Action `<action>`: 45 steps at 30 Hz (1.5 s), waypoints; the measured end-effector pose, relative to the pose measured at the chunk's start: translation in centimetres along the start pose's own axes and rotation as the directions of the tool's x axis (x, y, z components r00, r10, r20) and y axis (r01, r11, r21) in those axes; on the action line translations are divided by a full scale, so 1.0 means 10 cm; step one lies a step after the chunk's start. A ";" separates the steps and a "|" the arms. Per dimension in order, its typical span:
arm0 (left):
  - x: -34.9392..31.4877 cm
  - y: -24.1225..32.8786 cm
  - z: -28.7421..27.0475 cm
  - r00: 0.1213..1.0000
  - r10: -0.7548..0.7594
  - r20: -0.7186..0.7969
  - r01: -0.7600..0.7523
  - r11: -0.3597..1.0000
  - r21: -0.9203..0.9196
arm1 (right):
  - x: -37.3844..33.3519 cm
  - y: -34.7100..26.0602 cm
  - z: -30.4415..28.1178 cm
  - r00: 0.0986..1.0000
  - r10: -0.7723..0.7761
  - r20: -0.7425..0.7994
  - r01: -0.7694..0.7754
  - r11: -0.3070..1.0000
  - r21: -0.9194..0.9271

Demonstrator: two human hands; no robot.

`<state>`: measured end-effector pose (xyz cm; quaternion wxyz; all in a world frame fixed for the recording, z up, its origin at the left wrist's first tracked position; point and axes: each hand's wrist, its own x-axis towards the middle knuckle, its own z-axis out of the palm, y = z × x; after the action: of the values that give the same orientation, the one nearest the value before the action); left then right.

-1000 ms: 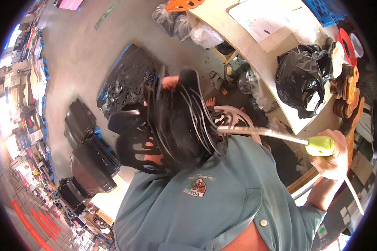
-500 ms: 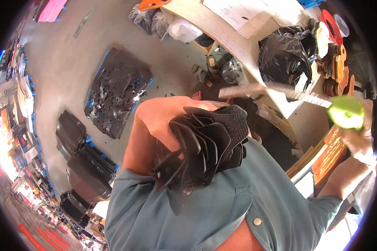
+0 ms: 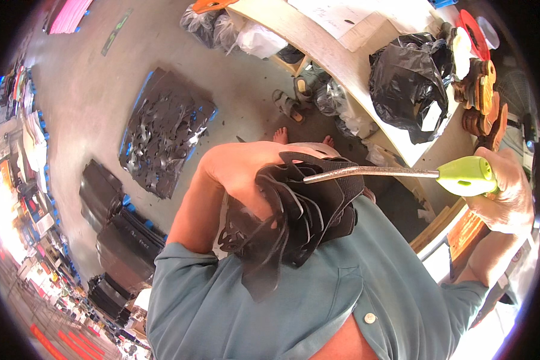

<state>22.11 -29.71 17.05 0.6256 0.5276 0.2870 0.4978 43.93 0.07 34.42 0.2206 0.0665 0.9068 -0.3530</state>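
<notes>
- Cut black sheets [image 3: 312, 210] are clamped in the left hand [image 3: 243, 171], before the shirt [image 3: 294, 306].
- A green-handled tool [image 3: 423, 173] is gripped by the right hand [image 3: 509, 195], well apart from the left; whether the sheets are touched cannot be told.
- A black bag [image 3: 405, 81] is set on the table [image 3: 282, 20].

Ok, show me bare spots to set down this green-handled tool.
Bare floor lies between the black sheet pile and the sandals. A narrow table strip is free, bordered by the papers and black bag. Crowded: the right side, by the bag and stacked brown shapes.
</notes>
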 end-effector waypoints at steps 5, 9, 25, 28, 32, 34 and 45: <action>-0.39 -0.28 -0.01 0.977 -0.193 -0.087 0.191 0.981 -0.027 | 0.01 0.14 0.14 0.996 -0.007 -0.093 0.006 1.000 -0.017; -0.95 -0.45 -0.15 0.866 -0.390 -0.312 0.431 0.900 0.072 | -0.07 0.24 0.34 0.962 0.031 -0.271 0.017 0.985 0.174; -0.98 -0.68 -0.54 0.065 -0.032 -0.997 -0.362 0.931 -0.054 | -0.11 0.03 1.21 0.917 -0.120 -0.381 0.103 0.993 -0.064; -0.83 -0.67 -0.68 0.027 -0.043 -0.999 -0.378 0.924 -0.050 | -0.10 0.06 1.27 0.891 0.022 -0.453 -0.072 0.993 -0.095; -0.75 -0.70 -0.81 0.009 -0.050 -0.999 -0.357 0.933 -0.050 | -0.08 0.13 1.35 0.873 -0.025 -0.487 -0.006 0.998 -0.062; -0.75 -0.70 -0.88 0.001 -0.058 -0.998 -0.342 0.938 -0.055 | -0.06 0.16 1.37 0.816 0.157 -0.557 -0.163 0.986 0.040; -0.64 -0.32 -0.60 -0.174 0.010 -0.985 -0.289 0.955 0.061 | 0.02 0.09 1.36 0.927 -0.032 -0.373 0.031 0.999 -0.008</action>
<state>15.69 -33.18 11.28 0.1704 -0.0651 0.5484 0.8161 48.84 -8.42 24.91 0.0386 0.1175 0.9335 -0.3365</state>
